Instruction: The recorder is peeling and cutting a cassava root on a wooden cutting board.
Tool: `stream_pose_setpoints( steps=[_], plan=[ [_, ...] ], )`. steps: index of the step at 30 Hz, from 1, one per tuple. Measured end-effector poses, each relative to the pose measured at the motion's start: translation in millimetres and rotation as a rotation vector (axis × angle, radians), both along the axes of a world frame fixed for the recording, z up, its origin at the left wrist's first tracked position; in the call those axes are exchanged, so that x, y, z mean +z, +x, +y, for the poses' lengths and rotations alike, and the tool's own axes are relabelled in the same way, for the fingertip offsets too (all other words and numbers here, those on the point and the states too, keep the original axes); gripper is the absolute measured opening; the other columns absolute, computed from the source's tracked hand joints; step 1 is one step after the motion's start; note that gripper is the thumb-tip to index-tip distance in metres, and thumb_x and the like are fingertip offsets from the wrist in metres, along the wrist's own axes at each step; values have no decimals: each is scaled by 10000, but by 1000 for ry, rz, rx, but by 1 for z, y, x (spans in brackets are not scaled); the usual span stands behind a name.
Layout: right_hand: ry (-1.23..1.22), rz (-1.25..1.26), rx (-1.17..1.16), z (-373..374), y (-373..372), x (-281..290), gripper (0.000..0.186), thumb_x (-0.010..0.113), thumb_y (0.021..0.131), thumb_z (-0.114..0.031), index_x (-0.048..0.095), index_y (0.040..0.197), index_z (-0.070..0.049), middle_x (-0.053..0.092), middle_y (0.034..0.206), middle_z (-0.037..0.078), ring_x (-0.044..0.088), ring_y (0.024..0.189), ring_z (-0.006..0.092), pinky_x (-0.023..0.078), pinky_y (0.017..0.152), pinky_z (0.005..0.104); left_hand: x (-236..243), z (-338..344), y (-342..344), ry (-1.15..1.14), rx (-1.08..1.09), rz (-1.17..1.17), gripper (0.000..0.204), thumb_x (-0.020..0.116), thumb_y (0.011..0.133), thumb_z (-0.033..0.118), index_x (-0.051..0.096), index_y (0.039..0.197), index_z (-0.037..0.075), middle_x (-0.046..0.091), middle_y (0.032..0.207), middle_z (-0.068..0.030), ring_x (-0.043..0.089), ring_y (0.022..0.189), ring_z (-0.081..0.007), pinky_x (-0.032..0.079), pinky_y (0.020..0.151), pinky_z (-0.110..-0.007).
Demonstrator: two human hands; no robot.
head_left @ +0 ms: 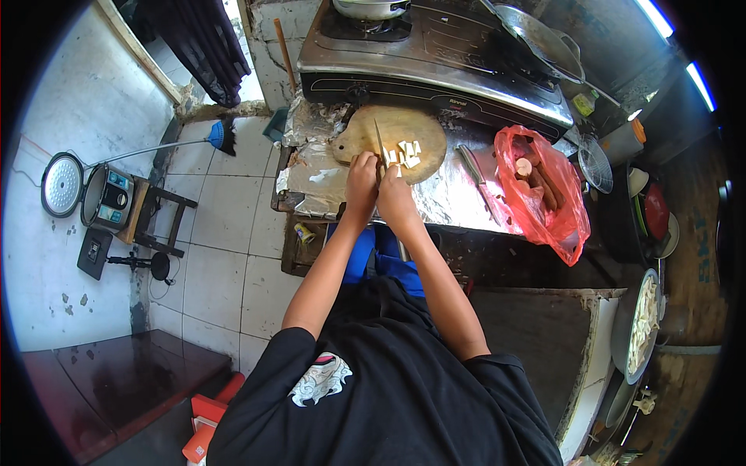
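Note:
On the round wooden cutting board (423, 128), a knife (379, 136) points its blade away from me. My right hand (397, 203) is closed round the knife's near end, most of the handle hidden under the fingers. Close against the blade's left side, my left hand (360, 185) is closed at the board's near edge; what its fingers hold is hidden. Small white cut pieces (409, 153) lie to the right of the blade, by my right fingertips.
A second knife (472, 165) lies on the foil-covered counter (447, 194). Beside it sits a red plastic bag (566, 225) with brown roots (550, 194). Behind stands a gas stove (435, 58) with a pan (536, 39). A basin (622, 349) of pale strips stands far right.

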State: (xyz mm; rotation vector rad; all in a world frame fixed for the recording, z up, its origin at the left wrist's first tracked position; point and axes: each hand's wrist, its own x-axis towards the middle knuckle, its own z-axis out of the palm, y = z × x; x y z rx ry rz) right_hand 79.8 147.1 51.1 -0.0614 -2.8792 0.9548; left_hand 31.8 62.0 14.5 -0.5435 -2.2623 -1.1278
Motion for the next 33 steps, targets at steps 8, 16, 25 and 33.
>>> stream_pose_setpoints(
  steps=[8,16,25,33],
  plan=[
    [46,-102,-1,-6,2,10,288,518,802,18,390,1041,114,629,809,337,648,784,478,533,710,514,-4,-3,-1,10,-18,-44,119,548,773,34,560,855,-52,573,925,-207,534,887,-409,440,760,-462],
    [44,-122,-23,-7,-1,6,244,516,806,14,400,999,108,630,810,338,651,794,470,533,714,503,0,-4,2,-13,-36,-34,142,548,770,44,562,883,-41,571,970,-184,527,922,-396,458,787,-449],
    [-97,-153,35,0,-14,-2,297,483,793,36,348,1037,139,589,764,385,599,780,535,491,693,566,8,-12,-1,2,-50,-90,202,557,772,50,574,949,-46,579,1022,-200,542,987,-382,465,832,-427],
    [-173,-105,86,29,-13,-20,314,465,793,-1,406,1031,194,576,784,405,607,795,526,477,693,548,-3,-1,6,-61,-4,-115,121,556,807,40,582,915,-8,597,990,-135,569,967,-328,475,826,-402]
  ],
)
